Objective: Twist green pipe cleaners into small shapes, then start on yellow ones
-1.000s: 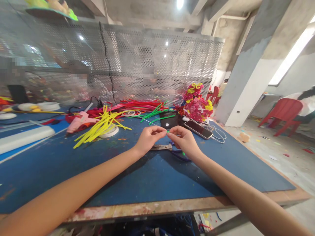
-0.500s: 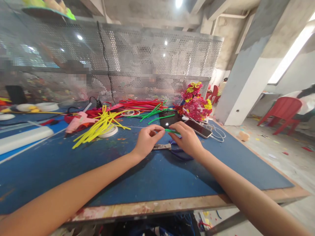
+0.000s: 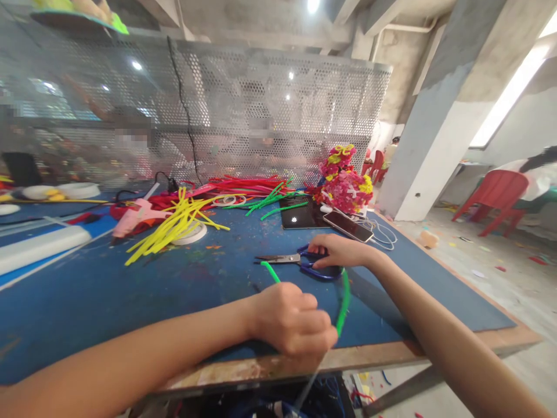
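Observation:
My left hand [image 3: 296, 320] is closed in a fist near the table's front edge. A fuzzy green pipe cleaner [image 3: 345, 299] runs through it: one end sticks out above the knuckles, and the other part curves up on the right towards my right wrist. My right hand [image 3: 333, 252] has its curled fingers on the blue handles of a pair of scissors [image 3: 285, 259]. The blades point left, slightly parted, low over the blue tabletop or on it. A thin, blurred pale strand [image 3: 311, 380] hangs below my left fist.
Yellow pipe cleaners [image 3: 174, 226] lie over a white ring beside a pink glue gun [image 3: 137, 217]. Farther back are green pipe cleaners [image 3: 270, 200], a black tablet [image 3: 300, 213], a phone [image 3: 348, 225] with a cable, and a pink-and-yellow flower piece [image 3: 346, 183]. A perforated metal screen [image 3: 243, 104] stands behind.
My hands have parted. The left came down towards me with the green pipe cleaner; the right let go of it, moved slightly down and took the scissors' handles.

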The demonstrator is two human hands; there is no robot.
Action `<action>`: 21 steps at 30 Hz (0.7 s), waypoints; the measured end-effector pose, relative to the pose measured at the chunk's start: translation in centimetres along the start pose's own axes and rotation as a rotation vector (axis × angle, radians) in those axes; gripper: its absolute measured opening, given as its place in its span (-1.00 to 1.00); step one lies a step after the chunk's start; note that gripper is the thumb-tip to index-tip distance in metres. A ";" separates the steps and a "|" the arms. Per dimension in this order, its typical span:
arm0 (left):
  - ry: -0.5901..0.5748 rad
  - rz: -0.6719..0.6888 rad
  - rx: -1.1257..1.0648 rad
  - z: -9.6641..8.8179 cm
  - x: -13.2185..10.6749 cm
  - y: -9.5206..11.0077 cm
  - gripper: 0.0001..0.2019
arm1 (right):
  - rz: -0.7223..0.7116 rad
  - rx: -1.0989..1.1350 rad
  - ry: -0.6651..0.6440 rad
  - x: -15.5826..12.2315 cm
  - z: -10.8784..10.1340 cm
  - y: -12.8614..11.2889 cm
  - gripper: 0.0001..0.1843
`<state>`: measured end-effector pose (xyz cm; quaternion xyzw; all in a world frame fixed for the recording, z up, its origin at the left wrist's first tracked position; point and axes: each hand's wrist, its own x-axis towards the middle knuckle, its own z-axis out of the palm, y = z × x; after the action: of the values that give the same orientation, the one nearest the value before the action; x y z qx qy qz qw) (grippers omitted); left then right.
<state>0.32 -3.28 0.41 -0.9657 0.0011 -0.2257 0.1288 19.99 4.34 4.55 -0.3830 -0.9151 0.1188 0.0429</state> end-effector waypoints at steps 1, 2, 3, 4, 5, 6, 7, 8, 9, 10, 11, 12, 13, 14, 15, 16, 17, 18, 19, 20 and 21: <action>0.040 0.090 0.015 0.0 0.2 0.3 -0.86 | -0.004 -0.008 0.005 0.0 0.0 -0.1 -0.71; 0.090 0.157 0.034 0.1 0.4 0.4 -0.88 | -0.006 -0.020 0.014 0.1 0.0 -0.1 -0.74; 0.148 0.197 0.063 0.1 0.6 0.4 -0.89 | 0.003 -0.037 0.030 0.2 0.1 -0.1 -0.77; 0.197 0.209 0.098 0.1 0.6 0.2 -0.89 | 0.028 -0.057 0.056 0.3 0.2 0.0 -0.79; 0.226 0.199 0.129 0.1 0.6 0.1 -0.89 | 0.066 -0.076 0.091 0.4 0.3 0.2 -0.79; 0.231 0.176 0.150 0.1 0.6 -0.1 -0.90 | 0.117 -0.094 0.137 0.6 0.5 0.5 -0.78; 0.229 0.149 0.163 0.1 0.5 -0.4 -0.90 | 0.177 -0.111 0.187 0.8 0.8 0.8 -0.77; 0.219 0.122 0.171 0.2 0.4 -0.5 -0.91 | 0.240 -0.127 0.237 1.0 1.1 1.1 -0.75; 0.207 0.095 0.175 0.2 0.3 -0.7 -0.91 | 0.302 -0.141 0.282 1.2 1.4 1.3 -0.73; 0.195 0.068 0.175 0.3 0.2 -0.8 -0.91 | 0.362 -0.157 0.320 1.4 1.8 1.6 -0.73; 0.183 0.044 0.167 0.5 0.1 -0.9 -0.91 | 0.421 -0.175 0.354 1.6 2.1 1.7 -0.74; 0.174 0.022 0.155 0.6 0.1 -1.0 -0.91 | 0.476 -0.195 0.382 1.8 2.5 1.8 -0.75; 0.167 -0.001 0.142 0.7 0.0 -1.0 -0.90 | 0.521 -0.215 0.404 2.0 2.8 1.7 -0.76; 0.164 -0.022 0.131 0.9 0.0 -1.0 -0.90 | 0.560 -0.235 0.421 2.1 3.1 1.6 -0.76; 0.160 -0.038 0.124 1.0 0.0 -1.1 -0.89 | 0.591 -0.254 0.435 2.2 3.3 1.4 -0.77; 0.154 -0.051 0.121 1.0 0.0 -1.1 -0.89 | 0.618 -0.271 0.444 2.3 3.4 1.2 -0.77; 0.147 -0.061 0.122 1.1 0.0 -1.1 -0.89 | 0.638 -0.286 0.450 2.4 3.4 1.0 -0.77; 0.140 -0.066 0.125 1.1 0.0 -1.1 -0.88 | 0.653 -0.300 0.456 2.4 3.4 0.8 -0.76; 0.134 -0.067 0.126 1.1 0.0 -1.1 -0.87 | 0.663 -0.312 0.462 2.4 3.3 0.6 -0.73; 0.130 -0.069 0.127 1.1 0.0 -1.1 -0.87 | 0.671 -0.323 0.473 2.3 3.2 0.5 -0.69; 0.126 -0.073 0.126 1.1 0.1 -1.1 -0.87 | 0.681 -0.339 0.493 2.2 3.1 0.4 -0.64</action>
<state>0.80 -1.90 -0.26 -0.9388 -0.0402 -0.2903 0.1808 18.19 5.59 1.46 -0.6805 -0.7061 -0.1199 0.1546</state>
